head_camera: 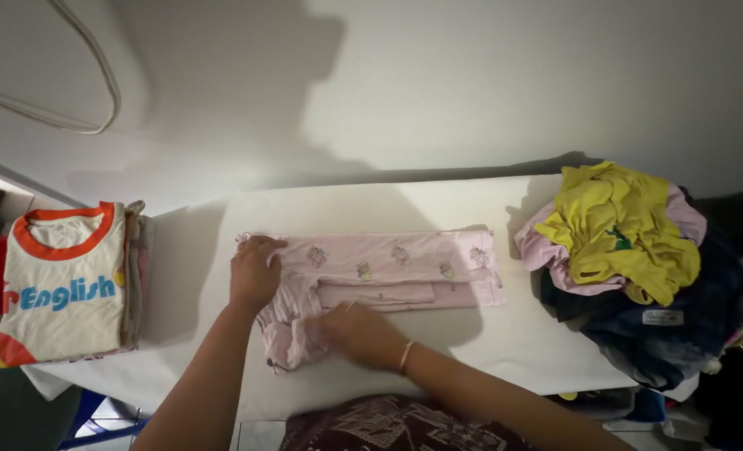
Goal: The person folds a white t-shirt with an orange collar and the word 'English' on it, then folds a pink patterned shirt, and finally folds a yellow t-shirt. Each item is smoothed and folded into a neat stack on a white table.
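A: Right hand (356,332) flat, fingers spread, pressing the near-left end of the pink garment (388,271).
B: Left hand (253,271) just beyond, palm down on that same end. The garment's length runs rightward, away from both, toward the clothes pile (630,267).
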